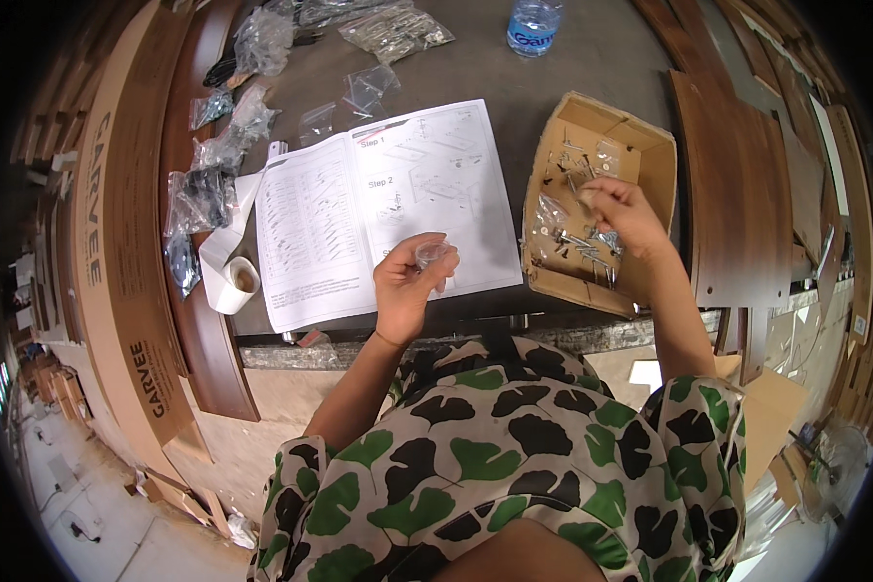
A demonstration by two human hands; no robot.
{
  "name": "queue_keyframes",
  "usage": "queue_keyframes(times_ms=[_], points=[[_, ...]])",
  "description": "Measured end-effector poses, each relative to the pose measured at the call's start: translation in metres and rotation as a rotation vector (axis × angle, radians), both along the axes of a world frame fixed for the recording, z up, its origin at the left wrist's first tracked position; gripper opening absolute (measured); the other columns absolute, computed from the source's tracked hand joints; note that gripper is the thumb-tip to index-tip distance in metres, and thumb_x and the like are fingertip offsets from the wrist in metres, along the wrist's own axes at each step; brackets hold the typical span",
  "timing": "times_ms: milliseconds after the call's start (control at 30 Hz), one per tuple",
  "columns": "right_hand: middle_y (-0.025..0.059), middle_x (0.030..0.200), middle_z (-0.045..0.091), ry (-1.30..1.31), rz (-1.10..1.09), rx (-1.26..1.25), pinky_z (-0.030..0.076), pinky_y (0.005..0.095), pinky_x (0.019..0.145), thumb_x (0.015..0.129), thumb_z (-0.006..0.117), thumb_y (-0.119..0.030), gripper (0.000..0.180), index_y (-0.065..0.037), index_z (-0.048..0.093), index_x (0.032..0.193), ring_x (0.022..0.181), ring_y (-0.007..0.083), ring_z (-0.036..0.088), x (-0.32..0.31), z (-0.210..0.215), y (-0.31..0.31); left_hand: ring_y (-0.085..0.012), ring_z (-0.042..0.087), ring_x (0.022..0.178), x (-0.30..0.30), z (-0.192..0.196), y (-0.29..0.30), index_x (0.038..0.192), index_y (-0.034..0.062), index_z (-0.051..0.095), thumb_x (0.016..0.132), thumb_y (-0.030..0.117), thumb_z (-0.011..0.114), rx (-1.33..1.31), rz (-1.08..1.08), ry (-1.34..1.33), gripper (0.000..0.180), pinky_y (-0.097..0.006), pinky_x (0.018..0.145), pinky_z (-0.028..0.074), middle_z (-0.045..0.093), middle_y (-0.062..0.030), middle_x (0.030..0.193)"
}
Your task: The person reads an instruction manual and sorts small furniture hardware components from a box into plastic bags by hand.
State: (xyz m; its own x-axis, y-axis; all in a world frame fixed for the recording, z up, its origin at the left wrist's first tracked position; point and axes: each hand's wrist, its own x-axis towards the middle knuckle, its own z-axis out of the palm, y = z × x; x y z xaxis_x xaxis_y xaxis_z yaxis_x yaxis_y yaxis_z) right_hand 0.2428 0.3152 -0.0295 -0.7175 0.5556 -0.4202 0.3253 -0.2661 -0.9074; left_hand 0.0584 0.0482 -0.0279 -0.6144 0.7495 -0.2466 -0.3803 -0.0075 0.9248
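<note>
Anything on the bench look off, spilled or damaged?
No clear damage or spill. Two untidy spots: the white roll left of the open booklet has a strip trailing loose instead of wound up, and the metal hardware in the cardboard box lies jumbled among small plastic bags, not sorted.

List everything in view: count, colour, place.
Table: 1, dark grey, centre
Instruction booklet: 1, white, on table
Cardboard box: 1, brown, right of booklet
Screws: many, silver, in box
Plastic bags: several, clear, table's upper left
Roll: 1, white, left of booklet
Water bottle: 1, clear-blue, far end
Wood panels: several, brown, both sides
Long carton: 1, tan, far left
Fan: 1, grey, lower right
Patterned garment: 1, cream-green-black, worn
Left hand: 1, over booklet, holding clear plastic
Right hand: 1, over box
</note>
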Motion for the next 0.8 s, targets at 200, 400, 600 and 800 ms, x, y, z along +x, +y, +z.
queue_keyframes(times_ms=[200,400,600,800], points=[[0.0079,0.079,0.064,-0.263,0.178,0.418,0.047,0.0290,0.066,0.081,0.064,-0.012,0.020,-0.002,0.065,0.099,0.071,0.0163,0.059,-0.010,-0.018,-0.012,-0.0121,0.057,0.068,0.007,0.013,0.009,0.107,-0.0010,0.062,0.082,0.001,0.068,0.022,-0.040,-0.015,0.026,-0.024,0.054,0.043,0.067,-0.0111,0.090],[0.0107,0.077,0.065,-0.301,0.220,0.512,0.047,0.0338,0.068,0.080,0.064,-0.011,0.015,-0.003,0.065,0.092,0.072,0.0210,0.061,-0.012,-0.026,0.007,-0.0102,0.056,0.067,0.000,0.006,-0.007,0.106,0.0000,0.062,0.080,0.002,0.071,0.007,0.007,0.000,0.028,-0.022,0.053,0.042,0.066,-0.0088,0.089],[0.0167,0.080,0.066,-0.594,0.033,0.963,0.050,0.0417,0.068,0.085,0.056,-0.016,0.016,-0.006,0.062,0.095,0.078,0.0331,0.064,-0.018,-0.002,0.007,-0.0110,0.057,0.067,0.000,-0.001,-0.012,0.106,0.0002,0.062,0.080,0.002,0.071,-0.009,0.016,-0.032,0.028,-0.022,0.052,0.043,0.066,-0.0091,0.090],[0.0128,0.076,0.067,-0.247,0.343,0.621,0.050,0.0352,0.068,0.077,0.065,-0.011,0.020,-0.005,0.064,0.097,0.073,0.0265,0.065,-0.013,0.015,-0.019,-0.0112,0.057,0.068,0.000,0.002,-0.004,0.106,0.0003,0.063,0.080,0.002,0.071,-0.007,0.020,-0.011,0.028,-0.023,0.053,0.043,0.067,-0.0096,0.090]])
